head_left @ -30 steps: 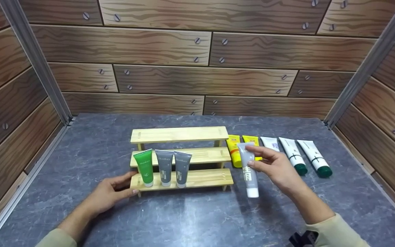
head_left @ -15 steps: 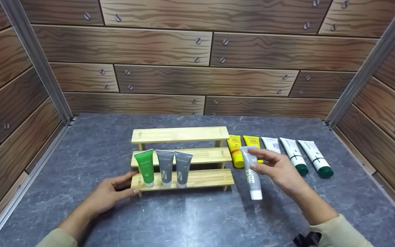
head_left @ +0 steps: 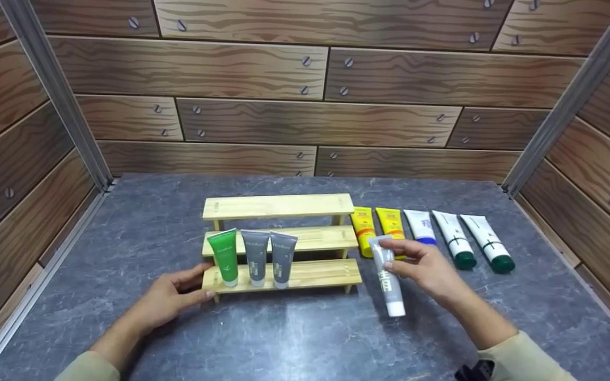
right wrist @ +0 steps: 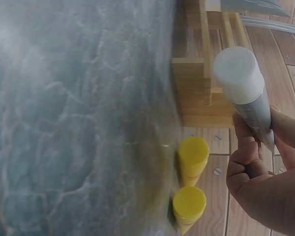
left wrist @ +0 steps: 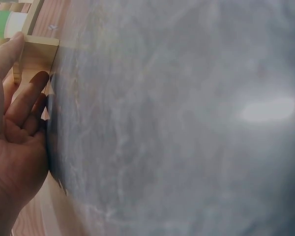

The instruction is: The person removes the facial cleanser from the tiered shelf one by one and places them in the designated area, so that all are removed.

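Observation:
Between the thumb and fingers of my right hand [head_left: 427, 270] is a grey tube [head_left: 388, 280], pinched near its flat end. Its white cap points down and toward me, and it is off the table, right of the three-tier wooden display rack [head_left: 321, 272]. My left hand [head_left: 170, 296] holds the left end of the lowest shelf, thumb at the front and fingers behind. On that shelf a green tube [head_left: 224, 259] and two grey tubes, one in the middle [head_left: 256, 259] and one at the right [head_left: 283, 259], stand on their caps.
Right of the rack, two yellow tubes, a left one [head_left: 363, 227] and a right one [head_left: 389, 219], lie in a row. Beside them are a white tube with a blue cap [head_left: 419, 225] and two green-capped white tubes [head_left: 450, 233]. Wood-patterned walls enclose the grey table [head_left: 141, 211].
My right hand has lowered the grey tube slightly toward the front, uncovering more of the yellow tubes and the blue cap. My left hand stays at the rack's end.

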{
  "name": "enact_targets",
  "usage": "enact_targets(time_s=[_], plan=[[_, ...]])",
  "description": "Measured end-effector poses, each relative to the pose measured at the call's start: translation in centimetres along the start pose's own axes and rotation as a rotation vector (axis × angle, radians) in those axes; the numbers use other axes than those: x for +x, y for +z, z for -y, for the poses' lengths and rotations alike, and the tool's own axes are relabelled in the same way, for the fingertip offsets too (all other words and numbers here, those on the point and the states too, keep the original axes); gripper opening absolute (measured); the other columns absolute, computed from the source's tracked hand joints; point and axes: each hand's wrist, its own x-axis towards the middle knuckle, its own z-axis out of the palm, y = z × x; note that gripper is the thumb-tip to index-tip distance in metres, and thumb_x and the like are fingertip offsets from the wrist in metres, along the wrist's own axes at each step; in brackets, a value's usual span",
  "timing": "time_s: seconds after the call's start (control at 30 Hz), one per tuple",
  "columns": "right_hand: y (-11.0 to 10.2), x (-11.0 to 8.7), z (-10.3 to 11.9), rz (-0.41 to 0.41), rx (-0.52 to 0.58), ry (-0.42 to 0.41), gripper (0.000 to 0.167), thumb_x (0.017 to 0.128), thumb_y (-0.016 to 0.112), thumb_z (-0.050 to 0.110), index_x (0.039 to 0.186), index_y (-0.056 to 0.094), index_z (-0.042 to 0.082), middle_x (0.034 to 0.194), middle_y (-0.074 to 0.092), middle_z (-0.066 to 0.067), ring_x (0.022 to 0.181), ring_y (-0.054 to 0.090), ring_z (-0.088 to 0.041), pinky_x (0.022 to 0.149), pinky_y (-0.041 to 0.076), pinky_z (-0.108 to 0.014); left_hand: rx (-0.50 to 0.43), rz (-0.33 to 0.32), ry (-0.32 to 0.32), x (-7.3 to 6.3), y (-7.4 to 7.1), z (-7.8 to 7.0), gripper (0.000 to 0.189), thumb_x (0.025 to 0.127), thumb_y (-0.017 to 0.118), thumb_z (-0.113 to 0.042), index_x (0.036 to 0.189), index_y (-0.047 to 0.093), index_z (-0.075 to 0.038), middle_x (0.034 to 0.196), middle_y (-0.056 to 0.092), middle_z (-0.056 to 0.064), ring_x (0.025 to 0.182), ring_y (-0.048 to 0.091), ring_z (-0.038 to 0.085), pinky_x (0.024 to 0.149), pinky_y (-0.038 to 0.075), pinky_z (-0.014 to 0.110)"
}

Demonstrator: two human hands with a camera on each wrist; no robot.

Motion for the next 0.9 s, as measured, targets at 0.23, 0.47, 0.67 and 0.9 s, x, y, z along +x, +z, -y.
enact_targets(time_s=[0.23,0.47,0.67,0.9], plan=[[0.3,-0.1,-1.3,0.04,-0.018,-0.022,0.048,0.095,0.081,0.012,0.14,0.067,0.0,0.141,0.065,-0.02,0.123,0.061,-0.032,0.09,0.058,-0.026,0.015,-0.004,0.007,-0.1,0.0,-0.1,0.072,0.095,0.082,-0.024,0.155,0.049,0.0,0.154,0.05,0.025,0.138,0.056,0.038,0.11,0.05,0.037],[0.6,0.0,-2.1,0.081,-0.049,0.007,0.047,0.095,0.081,0.016,0.139,0.068,0.001,0.143,0.064,-0.02,0.124,0.06,-0.034,0.091,0.058,-0.027,0.023,-0.006,0.001,-0.1,0.0,0.0,0.072,0.095,0.082,-0.025,0.155,0.05,-0.001,0.155,0.049,0.025,0.139,0.055,0.039,0.112,0.048,0.041],[0.8,0.0,-2.6,0.109,-0.057,0.056,0.047,0.095,0.082,0.018,0.138,0.07,0.005,0.144,0.063,-0.019,0.122,0.062,-0.032,0.087,0.059,-0.029,0.034,-0.012,-0.01,-0.1,-0.1,0.0,0.072,0.095,0.082,-0.026,0.155,0.05,-0.002,0.156,0.048,0.025,0.14,0.055,0.04,0.115,0.044,0.05],[0.8,0.0,-3.1,0.093,-0.075,0.088,0.048,0.093,0.085,0.019,0.137,0.071,0.005,0.141,0.065,-0.018,0.117,0.063,-0.029,0.084,0.059,-0.029,0.016,-0.006,-0.009,0.0,0.0,0.1,0.071,0.096,0.081,-0.025,0.155,0.05,0.0,0.155,0.05,0.024,0.138,0.057,0.037,0.11,0.05,0.036]])
